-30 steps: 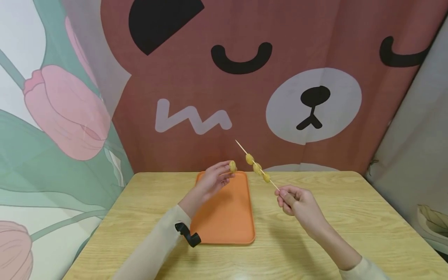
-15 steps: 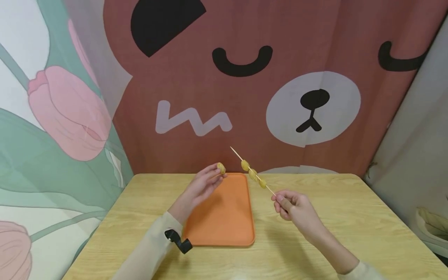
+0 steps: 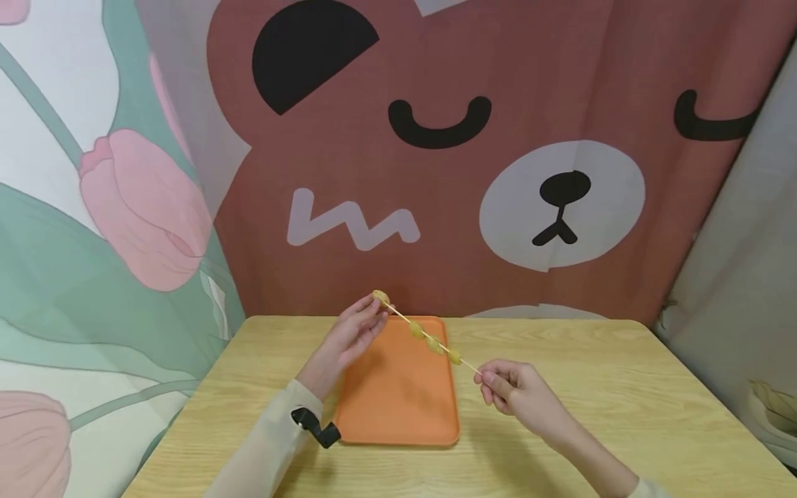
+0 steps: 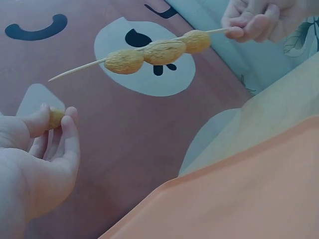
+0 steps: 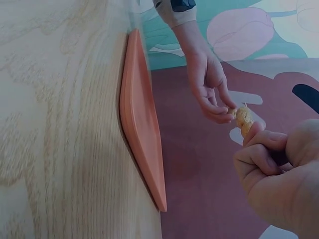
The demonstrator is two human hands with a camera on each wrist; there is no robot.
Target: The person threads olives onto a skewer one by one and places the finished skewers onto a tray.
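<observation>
My left hand (image 3: 345, 339) pinches a small wrinkled, yellow-brown oval piece (image 4: 56, 118), which looks like a baby potato, between thumb and fingers. My right hand (image 3: 526, 394) pinches the lower end of a thin wooden skewer (image 3: 401, 317) slanting up to the left. Three similar yellow-brown pieces (image 4: 163, 52) are threaded along the skewer's middle. Its pointed tip reaches the held piece in the head view, while a gap shows between them in the left wrist view. Both hands are raised above the table, the left one over the orange tray (image 3: 398, 429).
The tray lies on a light wood-grain table (image 3: 560, 346). Behind the table hangs a curtain (image 3: 448, 207) with a brown bear print, and a tulip-patterned cloth (image 3: 149, 207) is at the left. A black strap (image 3: 316, 427) sits on the left sleeve.
My right hand has lowered the skewer and shifted it left, bringing its tip to the held piece. My left hand has drawn back to the left with that piece. The head view has tilted slightly.
</observation>
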